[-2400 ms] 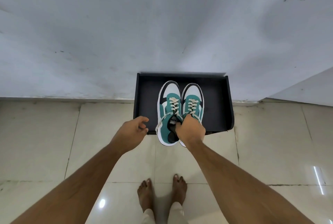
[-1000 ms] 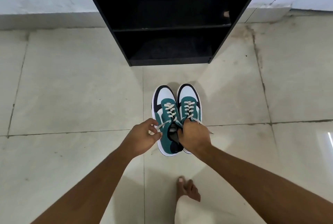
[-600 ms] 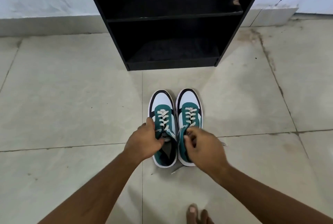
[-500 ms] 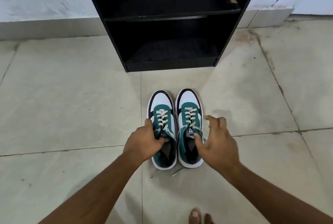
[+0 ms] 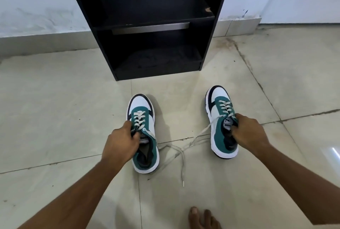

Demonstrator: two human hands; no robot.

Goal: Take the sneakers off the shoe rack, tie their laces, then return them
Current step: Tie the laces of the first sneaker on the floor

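Note:
Two teal, white and black sneakers stand on the tiled floor, toes toward the rack. The left sneaker is at centre, and my left hand grips its tongue and collar. The right sneaker sits well apart to the right, with my right hand closed on its tongue and collar. Loose white laces trail untied across the floor between the shoes. The black shoe rack stands against the wall ahead, its visible shelves bare.
A pale wall with a low skirting runs behind the rack. My bare toes show at the bottom edge. Glossy beige floor tiles spread on all sides of the shoes.
The sneakers came off the rack top down to the floor side by side. Since half a second ago, my right hand has pulled the right sneaker away to the right; laces now trail between them.

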